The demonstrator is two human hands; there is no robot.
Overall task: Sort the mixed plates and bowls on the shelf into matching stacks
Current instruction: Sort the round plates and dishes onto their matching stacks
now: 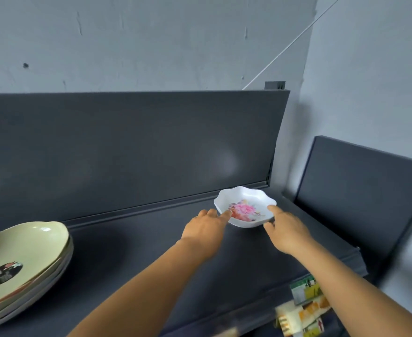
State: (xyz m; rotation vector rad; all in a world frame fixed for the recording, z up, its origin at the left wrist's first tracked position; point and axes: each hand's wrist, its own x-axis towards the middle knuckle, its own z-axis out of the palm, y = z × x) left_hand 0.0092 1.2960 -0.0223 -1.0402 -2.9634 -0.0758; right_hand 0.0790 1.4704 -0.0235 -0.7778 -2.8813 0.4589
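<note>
Nearest, low at the right, some printed packets (304,310) are lying blurred below the shelf's front edge; their number is not readable. Further in, at the left of the dark shelf (137,259), a stack of wide plates (22,261) is sitting with a pale green one on top carrying a dark round label; about four rims are showing, though the lowest are merging. Beyond that, two bare forearms are reaching toward the far right, where one small white bowl (245,206) with a scalloped rim and a pink flower print is resting close to the back panel. The left hand (206,228) is meeting its left rim with fingers nearly straight, a fingertip lying over the edge. The right hand (286,231) is pinching the right rim, a finger on top and the thumb seemingly beneath. Whether the bowl is lifting is unclear. It is looking light, rigid and glossy, probably melamine, so likely slick; taking it at opposite points of the rim seems soundest.
</note>
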